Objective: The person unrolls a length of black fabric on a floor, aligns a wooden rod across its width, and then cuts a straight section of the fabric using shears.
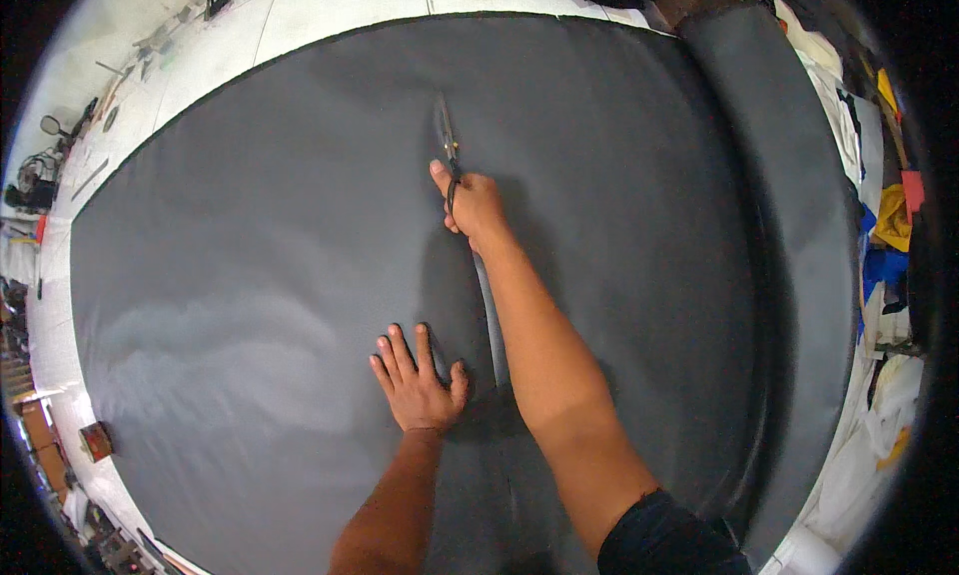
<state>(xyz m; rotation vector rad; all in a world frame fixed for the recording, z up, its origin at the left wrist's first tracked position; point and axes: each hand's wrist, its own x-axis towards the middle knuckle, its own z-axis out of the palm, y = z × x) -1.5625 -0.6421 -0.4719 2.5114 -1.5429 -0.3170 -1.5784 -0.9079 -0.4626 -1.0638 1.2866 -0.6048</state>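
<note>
A large sheet of dark grey, leather-like material [250,225] lies spread before me. My right hand [472,203] is closed around the black handles of a pair of scissors [449,135], whose blades point away from me over the sheet. Behind that hand a slit [490,320] runs through the material toward me, with a pale strip showing in its gap. Flat on the sheet, just left of the slit, rests my left hand [420,390] with fingers spread. Whether the blades are apart is too small to tell.
Along the right side, the same material forms a thick roll or fold [799,225]. A white table surface [210,70] shows beyond the sheet's far and left edges. A small brown block [96,441] sits at the left edge. Yellow cloth [892,218] and blue cloth [885,267] lie far right.
</note>
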